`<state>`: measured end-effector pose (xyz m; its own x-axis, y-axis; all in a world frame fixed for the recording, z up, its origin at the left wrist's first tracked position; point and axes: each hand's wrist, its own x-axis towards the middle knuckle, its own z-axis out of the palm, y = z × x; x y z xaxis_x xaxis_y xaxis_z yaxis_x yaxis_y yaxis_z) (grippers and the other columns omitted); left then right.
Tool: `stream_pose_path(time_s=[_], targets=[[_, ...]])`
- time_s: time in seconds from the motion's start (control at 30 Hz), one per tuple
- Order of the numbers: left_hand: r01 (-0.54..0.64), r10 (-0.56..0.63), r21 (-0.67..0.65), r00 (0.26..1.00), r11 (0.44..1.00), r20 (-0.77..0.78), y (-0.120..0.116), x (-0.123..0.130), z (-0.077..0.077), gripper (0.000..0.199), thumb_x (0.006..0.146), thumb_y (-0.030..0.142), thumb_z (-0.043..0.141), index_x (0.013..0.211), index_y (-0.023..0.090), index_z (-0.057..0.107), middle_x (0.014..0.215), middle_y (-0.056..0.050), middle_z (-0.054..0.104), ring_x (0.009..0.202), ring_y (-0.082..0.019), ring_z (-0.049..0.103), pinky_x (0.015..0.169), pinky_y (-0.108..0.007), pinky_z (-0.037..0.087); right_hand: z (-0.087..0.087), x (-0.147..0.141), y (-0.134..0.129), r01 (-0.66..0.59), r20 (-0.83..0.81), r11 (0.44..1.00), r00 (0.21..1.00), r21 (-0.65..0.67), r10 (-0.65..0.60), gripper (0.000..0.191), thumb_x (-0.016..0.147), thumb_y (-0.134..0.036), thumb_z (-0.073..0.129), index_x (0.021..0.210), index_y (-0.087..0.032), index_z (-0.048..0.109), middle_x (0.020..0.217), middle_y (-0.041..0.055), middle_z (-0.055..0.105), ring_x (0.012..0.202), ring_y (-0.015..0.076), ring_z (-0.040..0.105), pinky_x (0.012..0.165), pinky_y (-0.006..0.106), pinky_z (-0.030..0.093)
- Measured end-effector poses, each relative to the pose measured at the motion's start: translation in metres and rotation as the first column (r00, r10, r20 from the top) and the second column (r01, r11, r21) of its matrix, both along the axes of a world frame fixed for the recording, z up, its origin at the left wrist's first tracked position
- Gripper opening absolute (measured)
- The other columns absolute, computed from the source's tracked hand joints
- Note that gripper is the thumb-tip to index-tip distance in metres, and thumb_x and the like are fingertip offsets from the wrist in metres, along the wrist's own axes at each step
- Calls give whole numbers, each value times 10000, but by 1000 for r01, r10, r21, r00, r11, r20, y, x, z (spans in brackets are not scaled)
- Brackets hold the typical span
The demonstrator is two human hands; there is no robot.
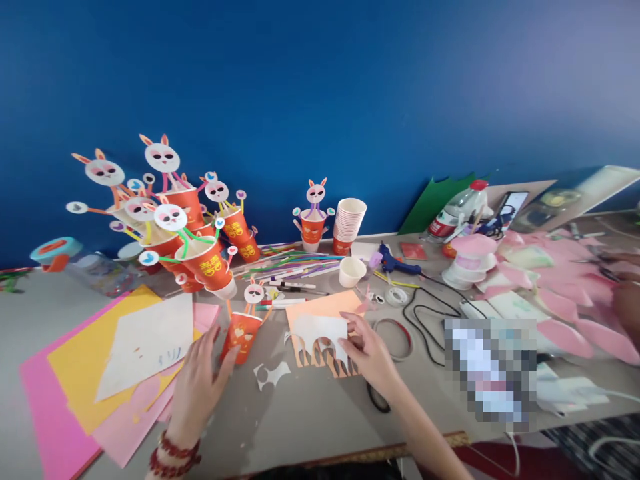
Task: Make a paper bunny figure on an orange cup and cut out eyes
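My left hand [203, 370] lies beside a small red paper cup [241, 339] with a rabbit face [254, 292] on pipe-cleaner arms. Its fingers are stretched out and its thumb overlaps the cup's lower left side; whether it presses on the cup is hard to tell. With thumb and fingertips, my right hand [367, 350] grips the right edge of a white paper scrap [320, 330] full of round cut-outs. Under that scrap is an orange paper sheet [327, 305] with leaf-shaped holes. A smaller white offcut [271, 375] sits between my hands.
Finished rabbit cups [203, 260] stand in a cluster at back left. Coloured sheets [65, 373] spread at left. Markers [295, 288], a cup stack [349, 223], a blue glue gun [400, 263], tape [395, 296] and a black cable [425, 313] lie behind. Another person's hand [627, 300] works at right among pink pieces [560, 287].
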<state>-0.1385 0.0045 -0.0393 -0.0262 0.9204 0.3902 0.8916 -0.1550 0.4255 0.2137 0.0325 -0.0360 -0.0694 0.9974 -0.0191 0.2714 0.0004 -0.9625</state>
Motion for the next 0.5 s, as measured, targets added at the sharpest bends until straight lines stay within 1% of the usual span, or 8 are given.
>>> stream_pose_path(time_s=[0.07,0.1,0.17,0.23,0.3,0.37,0.43,0.5], targets=[[17,-12,142,999,990,-35,0,12,14,513,902,351,588,1369,179,464,1306,-179,573,1225,-357,527,1015,-552,441,-2,7,1,20,23,1000,1000,8,-20,419,846,-290,560,1256,-227,499,969,30,588,658,144,646,631,273,515],[54,-48,178,998,983,-40,-1,20,22,476,899,296,595,1350,191,483,1305,-166,573,1242,-346,515,1033,-543,432,-2,10,3,33,29,999,999,15,-33,415,848,-296,559,1254,-226,500,973,34,592,680,154,657,653,285,522],[178,-173,191,984,965,-39,0,39,37,418,902,216,579,1315,220,511,1284,-133,591,1250,-317,513,1048,-522,430,0,12,10,65,37,997,997,38,-66,416,842,-304,563,1246,-219,507,967,40,602,716,173,665,679,303,527],[301,-301,144,953,943,-26,1,58,47,406,913,182,546,1315,232,510,1316,-122,575,1271,-303,498,1052,-509,433,5,11,17,87,40,994,995,64,-90,429,832,-312,568,1245,-210,514,937,40,607,721,180,656,682,311,525],[401,-402,90,916,912,-14,3,74,50,414,920,175,530,1330,230,499,1345,-120,560,1290,-292,483,1059,-491,434,9,8,22,74,32,995,997,70,-76,446,823,-317,567,1251,-198,514,902,35,608,714,182,645,686,317,521],[465,-465,27,885,885,-7,5,85,48,419,927,181,515,1342,233,494,1365,-112,555,1310,-288,470,1083,-486,419,9,4,24,22,9,999,1000,42,-23,463,818,-310,564,1261,-191,503,892,36,614,716,183,645,688,319,519],[491,-491,-33,871,870,17,8,92,42,428,934,207,513,1360,231,483,1381,-113,549,1318,-287,472,1096,-481,413,8,1,23,-39,-28,999,999,-3,38,467,815,-301,567,1265,-195,496,892,35,623,709,180,648,674,315,517],[487,-482,-77,873,870,72,11,95,37,459,937,246,522,1390,223,450,1400,-124,534,1323,-288,475,1094,-475,421,7,-1,19,-83,-75,996,994,-41,79,461,814,-300,583,1257,-208,498,882,27,628,691,173,646,643,301,511]])
